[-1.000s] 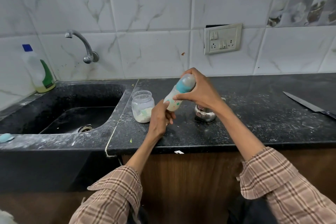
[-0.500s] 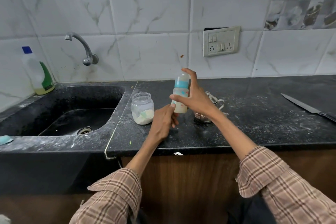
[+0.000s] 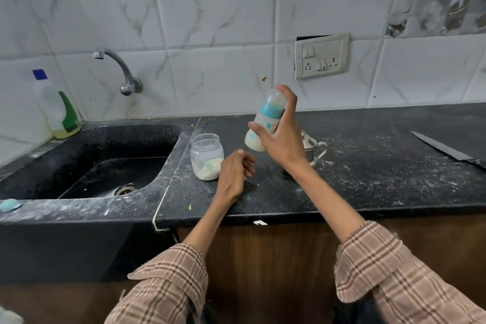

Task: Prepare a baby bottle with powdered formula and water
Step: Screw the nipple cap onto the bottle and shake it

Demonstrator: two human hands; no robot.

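Observation:
My right hand (image 3: 282,139) grips a capped baby bottle (image 3: 265,119) with a blue ring and whitish liquid, lifted above the black counter (image 3: 368,179) and tilted slightly to the right at the top. My index finger lies over the cap. My left hand (image 3: 235,173) is lower, just left of the bottle's base, fingers loosely curled and holding nothing. An open glass jar (image 3: 207,156) with pale formula powder at its bottom stands on the counter right beside my left hand.
A small steel pot with a handle (image 3: 314,151) stands behind my right wrist. A knife (image 3: 447,150) lies at the far right. A black sink (image 3: 105,163) with a wall tap (image 3: 118,68) is at left, a detergent bottle (image 3: 59,110) in its corner.
My left hand has let go of the bottle's base and dropped toward the counter. My right hand alone now holds the bottle, which went from tilted to nearly upright and rose.

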